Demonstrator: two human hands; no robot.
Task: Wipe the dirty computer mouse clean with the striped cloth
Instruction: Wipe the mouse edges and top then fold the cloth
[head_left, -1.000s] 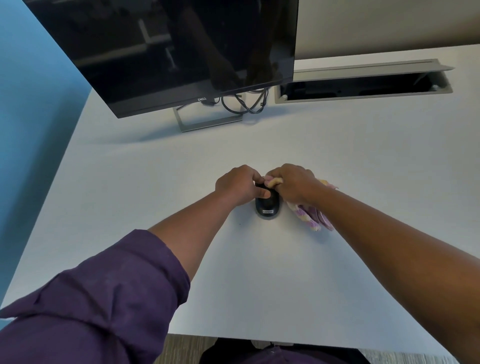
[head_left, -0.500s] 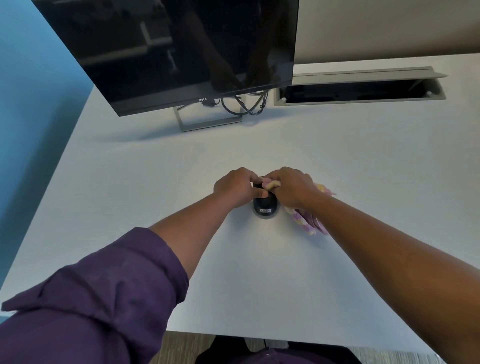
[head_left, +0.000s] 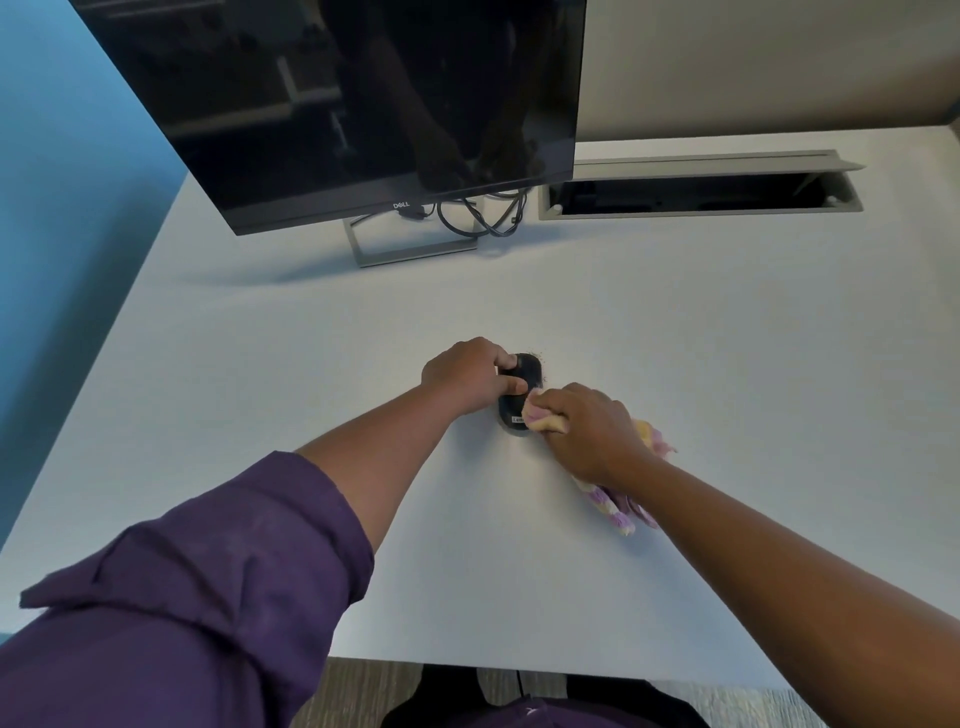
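Observation:
A black computer mouse (head_left: 525, 375) lies on the white desk (head_left: 675, 322) near the middle. My left hand (head_left: 465, 371) grips its left side, thumb and fingers closed on it. My right hand (head_left: 587, 428) is shut on a striped cloth (head_left: 613, 501) of pink, yellow and purple, bunched up. The cloth's front wad presses on the mouse's near right end. The rest of the cloth trails under my right wrist. Small dark specks lie on the desk just beyond the mouse.
A dark Dell monitor (head_left: 363, 104) on a metal stand (head_left: 410, 249) is at the back, with black cables (head_left: 483, 218) beside it. An open cable tray (head_left: 696, 189) is set in the desk at the back right. The desk's near edge runs below my arms.
My right hand with the cloth has slid from the far end of the mouse toward its near right end. The mouse's top is now uncovered. My left hand still holds it.

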